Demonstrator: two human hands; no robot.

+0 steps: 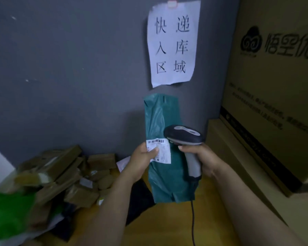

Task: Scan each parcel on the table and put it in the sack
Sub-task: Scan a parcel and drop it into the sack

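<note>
Teal parcel: off the table, held upright at frame centre, its tail running toward 5 o'clock. White label faces the camera. (A)

Hands? (B)

Left hand pinches the parcel's left edge, thumb laid across the label just under the barcode strip. Right hand is wrapped round the grip of the scanner. The scanner head sits just beside the label, at its 3 o'clock. No beam shows, and I cannot tell whether the trigger is pressed. (A)

What could spoil the read? (B)

My judgement, three things. The thumb is close enough to hide part of the code if it creeps up. The head looks very near and side-on to the label, so the scan may miss. The film is slack and crinkled, so the label could bow. (A)

And after the scan? (B)

The cable hangs at 6 o'clock behind the parcel's lower end and could snag it on the swing away. A pile of brown parcels lies on the table at 8 o'clock. A blurred green shape sits at the 8 o'clock edge. It may be the sack, but I cannot tell. If the mouth is shut or slumped, a one-handed drop could miss. (A)
</note>
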